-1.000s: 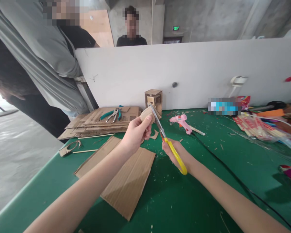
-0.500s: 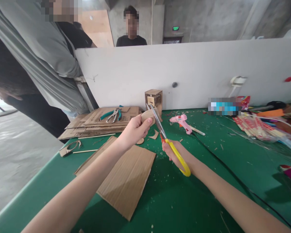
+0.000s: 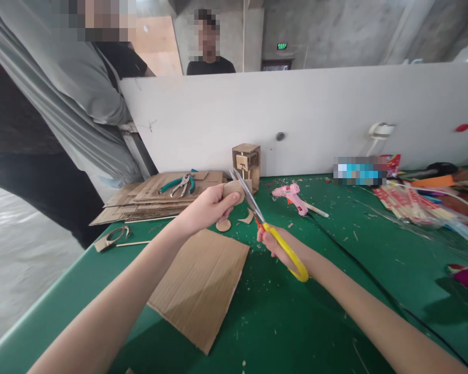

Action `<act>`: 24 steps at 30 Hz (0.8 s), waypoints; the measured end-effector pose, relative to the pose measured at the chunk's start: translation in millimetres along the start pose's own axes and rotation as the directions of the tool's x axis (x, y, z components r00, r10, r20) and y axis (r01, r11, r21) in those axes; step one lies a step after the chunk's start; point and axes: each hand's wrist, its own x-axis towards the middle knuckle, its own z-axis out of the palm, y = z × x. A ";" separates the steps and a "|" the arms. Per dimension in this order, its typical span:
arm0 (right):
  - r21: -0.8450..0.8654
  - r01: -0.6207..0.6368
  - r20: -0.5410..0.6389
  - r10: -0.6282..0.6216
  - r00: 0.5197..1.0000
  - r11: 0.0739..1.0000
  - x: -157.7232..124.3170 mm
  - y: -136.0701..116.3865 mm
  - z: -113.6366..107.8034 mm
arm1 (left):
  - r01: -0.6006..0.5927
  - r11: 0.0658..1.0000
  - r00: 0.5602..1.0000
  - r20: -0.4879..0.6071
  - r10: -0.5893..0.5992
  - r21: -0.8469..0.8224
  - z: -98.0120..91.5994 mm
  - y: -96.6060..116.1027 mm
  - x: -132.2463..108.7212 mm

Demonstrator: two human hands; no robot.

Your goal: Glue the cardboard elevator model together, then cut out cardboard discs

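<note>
The left hand [image 3: 208, 208] pinches a small cardboard piece [image 3: 234, 188] between thumb and fingers. The right hand [image 3: 281, 246] is closed on the yellow handles of the scissors [image 3: 265, 226], and the blades cross the piece's right edge. Hands and piece are held above the far edge of the cardboard sheet [image 3: 203, 285]. A round offcut [image 3: 223, 225] lies just beyond that sheet. The glue gun [image 3: 294, 196] lies farther beyond it, to the right.

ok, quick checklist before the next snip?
1. Left hand grip on the cardboard piece: pinched firmly, ok.
2. Right hand in the scissors handle: ok.
3. Blades at the piece's edge: ok.
4. Thumb clear of the blades: cannot tell, it sits very close.
5. Black cable clear of the cut: lies right of the right forearm, ok.
6. Cardboard disc: lies on the table below the hands, ok.
</note>
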 end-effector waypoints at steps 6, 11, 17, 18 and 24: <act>-0.155 0.033 -0.068 -0.044 0.997 0.987 -2.9 -13.1 -0.1 | -0.030 0.998 0.994 0.106 0.024 0.051 -6.9 2.8 -2.9; -0.193 0.036 -0.098 -0.055 0.994 0.981 -3.3 -13.3 1.2 | -0.023 1.000 0.994 0.104 0.024 -0.005 -8.6 1.6 -4.0; -0.186 0.046 -0.107 -0.067 0.992 0.981 1.0 -4.2 3.6 | 0.043 0.988 0.999 0.033 -0.039 -0.149 2.6 0.5 0.6; -0.188 0.043 -0.128 -0.068 0.989 0.981 1.5 -3.3 4.5 | 0.059 0.969 0.998 -0.022 -0.066 -0.240 8.7 0.2 2.0; -0.174 0.000 -0.143 -0.025 0.989 0.985 1.9 -0.8 4.5 | -0.058 0.797 0.970 -0.221 -0.096 -0.601 40.0 -1.2 5.8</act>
